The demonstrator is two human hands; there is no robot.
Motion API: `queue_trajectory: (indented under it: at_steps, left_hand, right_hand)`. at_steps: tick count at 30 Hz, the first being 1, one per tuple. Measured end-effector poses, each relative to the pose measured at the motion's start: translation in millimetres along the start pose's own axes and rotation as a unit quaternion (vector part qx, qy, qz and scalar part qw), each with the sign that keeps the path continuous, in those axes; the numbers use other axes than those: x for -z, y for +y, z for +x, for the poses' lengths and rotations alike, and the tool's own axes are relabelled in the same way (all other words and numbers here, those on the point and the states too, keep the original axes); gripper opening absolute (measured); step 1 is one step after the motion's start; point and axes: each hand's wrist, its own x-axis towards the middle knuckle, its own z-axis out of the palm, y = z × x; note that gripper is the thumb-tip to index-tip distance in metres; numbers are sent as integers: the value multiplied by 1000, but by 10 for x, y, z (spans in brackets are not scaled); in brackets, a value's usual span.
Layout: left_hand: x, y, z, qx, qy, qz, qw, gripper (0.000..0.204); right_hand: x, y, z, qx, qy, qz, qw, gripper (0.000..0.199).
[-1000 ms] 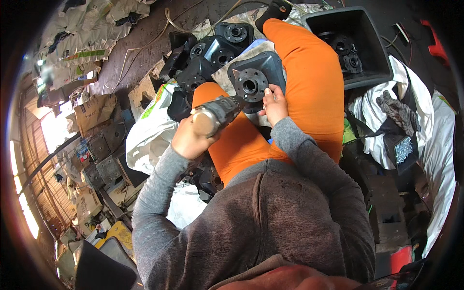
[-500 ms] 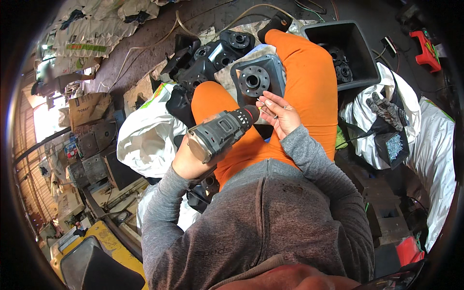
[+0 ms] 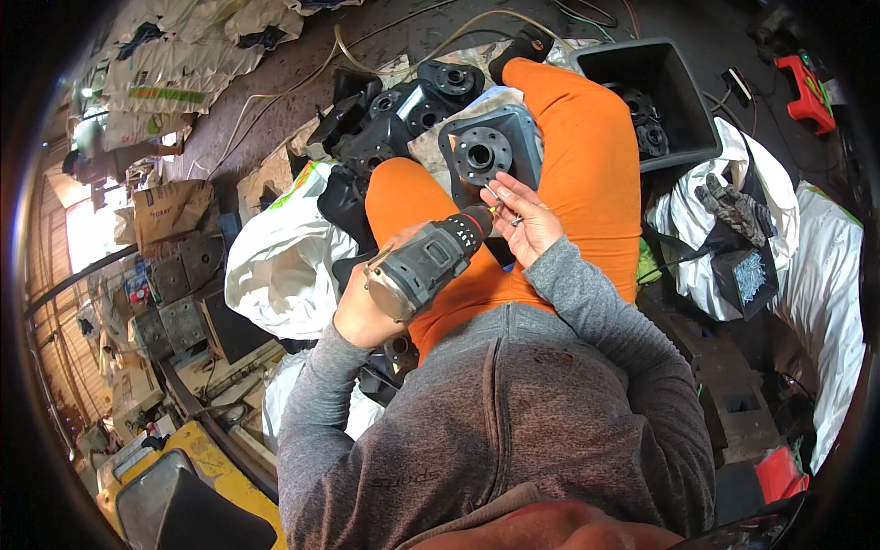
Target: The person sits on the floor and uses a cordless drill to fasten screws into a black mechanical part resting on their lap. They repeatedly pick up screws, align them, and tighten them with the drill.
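My left hand is wrapped round a grey and black cordless drill, its chuck pointing up and to the right. At the chuck's tip, my right hand is closed with small metal screws in its fingers; thumb and forefinger pinch near the bit. Just beyond the hands, between my orange-clad knees, lies a black square-based plastic part with a round, holed flange on it. Whether a screw sits on the bit is too small to tell.
More black flanged parts are heaped beyond my left knee. A black bin at the far right holds others. To my right, a black container of screws and patterned gloves rest by white sacks. A hose crosses the floor.
The drill has tilted slightly and shifted a little to the right. My right hand's fingers have moved slightly near the bit. The black part stays in place.
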Motion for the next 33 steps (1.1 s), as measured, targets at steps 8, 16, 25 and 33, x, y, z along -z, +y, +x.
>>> queue_trajectory:
  at_steps: [8, 16, 25, 33]
  left_hand:
    - [-41, -64, -60, -10, 1, 48, 999, 64]
    - [-90, -34, -86, 41, 2, 4, 999, 75]
    - [-19, -57, -2, 30, -11, 37, 999, 67]
    - [-5, -161, 5, 77, 8, -60, 995, 55]
  right_hand:
    - [-38, 17, -8, 11, 7, 10, 1000, 28]
    - [-13, 83, 67, 33, 29, -29, 999, 31]
    - [-17, 79, 123, 37, 42, -93, 994, 31]
    - [-36, 40, 131, 29, 35, -120, 992, 29]
